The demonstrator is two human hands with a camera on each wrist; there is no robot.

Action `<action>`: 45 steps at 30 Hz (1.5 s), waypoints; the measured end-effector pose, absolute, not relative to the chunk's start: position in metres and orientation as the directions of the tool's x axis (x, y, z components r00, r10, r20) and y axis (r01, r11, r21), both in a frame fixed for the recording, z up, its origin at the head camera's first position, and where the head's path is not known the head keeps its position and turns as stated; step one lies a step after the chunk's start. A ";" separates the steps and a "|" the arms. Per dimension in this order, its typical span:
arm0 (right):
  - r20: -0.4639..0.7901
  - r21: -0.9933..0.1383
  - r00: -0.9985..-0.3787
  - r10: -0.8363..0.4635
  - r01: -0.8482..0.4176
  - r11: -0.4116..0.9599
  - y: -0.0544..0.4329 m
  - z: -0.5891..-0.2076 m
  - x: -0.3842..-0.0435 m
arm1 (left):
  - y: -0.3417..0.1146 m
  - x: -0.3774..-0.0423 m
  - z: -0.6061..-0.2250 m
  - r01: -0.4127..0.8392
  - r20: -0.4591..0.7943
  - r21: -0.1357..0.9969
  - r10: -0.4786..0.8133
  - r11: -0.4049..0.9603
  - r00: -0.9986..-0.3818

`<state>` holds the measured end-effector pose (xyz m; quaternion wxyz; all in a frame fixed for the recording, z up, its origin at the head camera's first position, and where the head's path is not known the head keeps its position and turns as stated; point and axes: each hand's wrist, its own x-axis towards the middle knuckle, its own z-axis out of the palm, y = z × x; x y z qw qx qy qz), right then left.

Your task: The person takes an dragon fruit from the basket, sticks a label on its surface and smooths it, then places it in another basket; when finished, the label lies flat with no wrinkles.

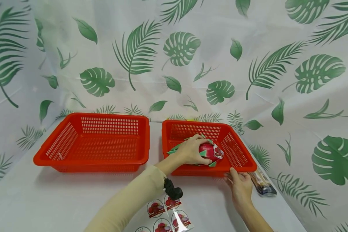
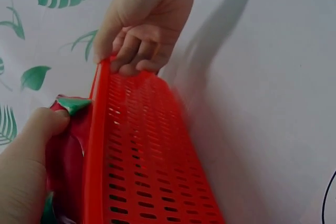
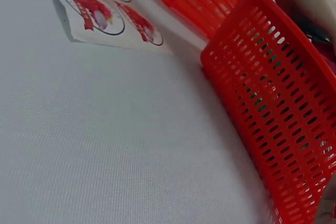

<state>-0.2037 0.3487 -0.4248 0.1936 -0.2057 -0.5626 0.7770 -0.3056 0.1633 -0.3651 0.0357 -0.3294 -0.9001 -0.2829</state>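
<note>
In the head view, my left hand (image 1: pixel 195 150) reaches into the right red basket (image 1: pixel 240 166) and grips a dragon fruit (image 1: pixel 206 150) from above. The fruit is deep pink with green scale tips and carries a round sticker (image 1: pixel 218 151) on its right end. More green tips show left of the hand, partly hidden by it. My right hand (image 1: pixel 240 187) holds the basket's near right corner by the rim. In the left wrist view, the right hand (image 2: pixel 149 22) has its thumb on the rim and its fingers curled below; the left thumb (image 2: pixel 39 135) presses the fruit.
Another red basket (image 1: pixel 104 162) stands to the left with nothing seen inside. A sheet of round dragon fruit stickers (image 1: pixel 163 214) lies on the white table in front. Beside the right basket lies a packaged item (image 1: pixel 262 183). A leaf-patterned cloth (image 1: pixel 174 80) hangs behind.
</note>
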 end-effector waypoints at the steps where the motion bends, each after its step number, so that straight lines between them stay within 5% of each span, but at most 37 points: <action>1: -0.103 -0.955 -0.840 0.533 -0.067 -0.290 0.348 -0.425 -0.204 | 0.164 -0.306 -0.366 0.608 0.247 0.485 0.569 0.629 -0.785; 11: -0.097 -0.957 -0.842 0.530 -0.067 -0.283 0.348 -0.427 -0.202 | 0.166 -0.308 -0.376 0.579 0.197 0.558 0.583 0.595 -0.788; 45: -0.090 -0.957 -0.843 0.531 -0.075 -0.281 0.349 -0.426 -0.204 | 0.158 -0.307 -0.372 0.585 0.163 0.478 0.588 0.656 -0.792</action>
